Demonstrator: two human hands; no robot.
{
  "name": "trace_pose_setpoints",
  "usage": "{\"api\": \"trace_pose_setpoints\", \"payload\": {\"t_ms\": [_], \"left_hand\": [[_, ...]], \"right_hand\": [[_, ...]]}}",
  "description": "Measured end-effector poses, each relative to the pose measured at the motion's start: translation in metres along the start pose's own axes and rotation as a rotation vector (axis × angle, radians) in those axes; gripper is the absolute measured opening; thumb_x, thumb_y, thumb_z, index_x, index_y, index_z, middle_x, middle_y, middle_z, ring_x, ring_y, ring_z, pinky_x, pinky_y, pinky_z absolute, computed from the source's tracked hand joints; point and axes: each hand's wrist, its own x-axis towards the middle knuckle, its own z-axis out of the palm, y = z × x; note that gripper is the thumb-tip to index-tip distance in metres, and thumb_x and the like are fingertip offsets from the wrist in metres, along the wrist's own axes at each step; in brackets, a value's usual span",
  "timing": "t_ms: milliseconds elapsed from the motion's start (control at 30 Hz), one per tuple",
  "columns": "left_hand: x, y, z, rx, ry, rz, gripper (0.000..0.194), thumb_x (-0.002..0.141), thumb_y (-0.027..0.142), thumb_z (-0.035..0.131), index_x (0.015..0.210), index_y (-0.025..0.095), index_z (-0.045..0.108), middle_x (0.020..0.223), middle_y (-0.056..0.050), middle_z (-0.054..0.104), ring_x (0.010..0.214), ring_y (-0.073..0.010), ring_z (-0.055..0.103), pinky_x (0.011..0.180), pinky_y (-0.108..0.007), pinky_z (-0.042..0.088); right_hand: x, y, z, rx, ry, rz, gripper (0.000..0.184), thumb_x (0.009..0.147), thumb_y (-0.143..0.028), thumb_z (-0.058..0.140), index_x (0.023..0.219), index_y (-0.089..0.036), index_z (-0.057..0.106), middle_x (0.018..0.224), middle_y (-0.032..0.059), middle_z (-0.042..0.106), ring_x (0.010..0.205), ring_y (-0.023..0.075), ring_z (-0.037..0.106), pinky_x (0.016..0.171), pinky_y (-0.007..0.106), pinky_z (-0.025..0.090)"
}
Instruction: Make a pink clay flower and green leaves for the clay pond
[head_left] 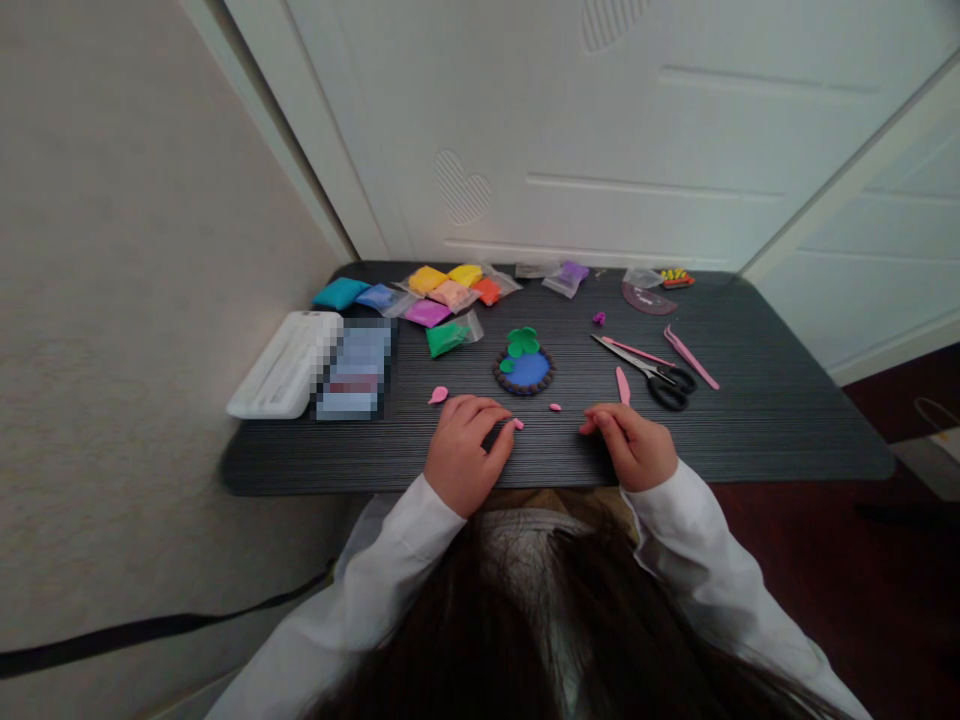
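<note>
My left hand [471, 452] rests at the table's front edge, thumb and forefinger curved together at a small piece of pink clay [519, 425]. Close beside its knuckles lies a larger pink clay lump [439, 395]. My right hand [634, 446] is closed, fingertips pressed together; whether anything tiny is between them is hidden. A small pink clay bit [555, 407] lies on the table between the hands. Just beyond is a round blue clay base [531, 372] with a brown beaded rim and green leaf-like shapes [523, 341] on it. Past my right fingers lies a pink clay knife [622, 385].
Black-handled scissors [660, 382], a thin pink stick [637, 351] and pink tweezers [691, 358] lie to the right. Bagged coloured clay [450, 292] lines the back. At left are a white case [281, 370] and a blurred-out rectangle [356, 370]. A purple clay bit [598, 319] sits behind the scissors.
</note>
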Motion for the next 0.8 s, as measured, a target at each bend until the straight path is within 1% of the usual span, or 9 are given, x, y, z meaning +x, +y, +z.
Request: {"api": "trace_pose_setpoints", "payload": {"t_ms": [100, 200, 267, 333, 433, 533, 633, 700, 800], "left_hand": [[0.0000, 0.0001, 0.0005, 0.001, 0.007, -0.004, 0.014, 0.075, 0.022, 0.049, 0.084, 0.018, 0.058, 0.087, -0.004, 0.059, 0.091, -0.0172, 0.048, 0.087, -0.036, 0.036], [-0.0006, 0.0008, 0.0004, -0.002, 0.016, -0.004, 0.014, 0.075, 0.022, 0.049, 0.084, 0.018, 0.058, 0.086, -0.004, 0.059, 0.091, -0.0174, 0.048, 0.086, -0.036, 0.036], [-0.0008, 0.0013, 0.0001, -0.004, 0.017, -0.003, 0.014, 0.075, 0.022, 0.049, 0.084, 0.018, 0.058, 0.086, -0.004, 0.059, 0.090, -0.0171, 0.048, 0.086, -0.036, 0.036], [-0.0009, 0.0016, -0.0001, -0.005, 0.014, -0.002, 0.014, 0.075, 0.022, 0.049, 0.084, 0.018, 0.058, 0.086, -0.004, 0.059, 0.089, -0.0168, 0.048, 0.086, -0.036, 0.036], [-0.0007, 0.0015, -0.0001, -0.006, 0.014, -0.002, 0.014, 0.074, 0.021, 0.049, 0.084, 0.018, 0.058, 0.086, -0.004, 0.059, 0.090, -0.0170, 0.049, 0.086, -0.036, 0.036], [-0.0004, 0.0012, 0.0000, -0.009, 0.020, 0.001, 0.014, 0.074, 0.021, 0.049, 0.084, 0.018, 0.058, 0.086, -0.004, 0.059, 0.090, -0.0172, 0.049, 0.086, -0.036, 0.036], [-0.0003, 0.0012, -0.0002, -0.008, 0.020, 0.005, 0.014, 0.074, 0.020, 0.048, 0.084, 0.019, 0.058, 0.086, -0.004, 0.059, 0.089, -0.0175, 0.049, 0.086, -0.037, 0.036], [-0.0004, 0.0015, -0.0003, -0.004, 0.022, 0.007, 0.014, 0.074, 0.020, 0.048, 0.084, 0.019, 0.058, 0.086, -0.004, 0.059, 0.089, -0.0179, 0.049, 0.085, -0.038, 0.036], [-0.0005, 0.0018, -0.0004, 0.002, 0.017, 0.008, 0.014, 0.074, 0.020, 0.048, 0.084, 0.019, 0.058, 0.086, -0.004, 0.060, 0.090, -0.0180, 0.049, 0.086, -0.038, 0.036]], "right_hand": [[-0.0006, -0.0023, -0.0028, -0.044, -0.026, 0.023, 0.017, 0.076, -0.032, 0.048, 0.065, -0.020, 0.053, 0.056, -0.0021, 0.059, 0.054, 0.0107, 0.055, 0.056, 0.021, 0.042], [0.0002, -0.0023, -0.0042, -0.077, -0.029, 0.048, 0.023, 0.067, -0.039, 0.059, 0.058, -0.019, 0.049, 0.051, -0.0031, 0.053, 0.046, 0.0093, 0.050, 0.048, 0.021, 0.039], [0.0015, -0.0001, -0.0034, -0.077, -0.035, 0.020, 0.019, 0.067, -0.036, 0.059, 0.064, -0.019, 0.052, 0.057, -0.0015, 0.057, 0.051, 0.0103, 0.052, 0.051, 0.021, 0.041], [0.0027, 0.0031, -0.0021, -0.055, -0.048, -0.043, 0.012, 0.072, -0.031, 0.054, 0.075, -0.020, 0.057, 0.071, 0.0013, 0.062, 0.065, 0.0126, 0.057, 0.061, 0.023, 0.043], [0.0030, 0.0063, -0.0023, -0.016, -0.088, -0.104, 0.016, 0.078, -0.027, 0.045, 0.087, -0.021, 0.057, 0.085, 0.0032, 0.063, 0.080, 0.0141, 0.057, 0.072, 0.026, 0.043], [0.0018, 0.0055, -0.0051, -0.062, -0.130, -0.088, 0.021, 0.082, -0.027, 0.039, 0.075, -0.019, 0.057, 0.071, 0.0027, 0.061, 0.069, 0.0135, 0.056, 0.065, 0.025, 0.042], [0.0009, 0.0029, -0.0069, -0.103, -0.116, -0.077, 0.027, 0.079, -0.033, 0.043, 0.056, -0.019, 0.048, 0.053, -0.0005, 0.051, 0.054, 0.0115, 0.049, 0.055, 0.024, 0.039], [0.0011, 0.0019, -0.0058, -0.080, -0.091, -0.075, 0.026, 0.073, -0.036, 0.050, 0.055, -0.020, 0.044, 0.052, -0.0016, 0.049, 0.052, 0.0107, 0.047, 0.054, 0.023, 0.038], [0.0017, 0.0023, -0.0023, -0.016, -0.056, -0.060, 0.020, 0.070, -0.034, 0.055, 0.061, -0.020, 0.045, 0.062, -0.0001, 0.054, 0.058, 0.0114, 0.050, 0.058, 0.024, 0.040]]}}
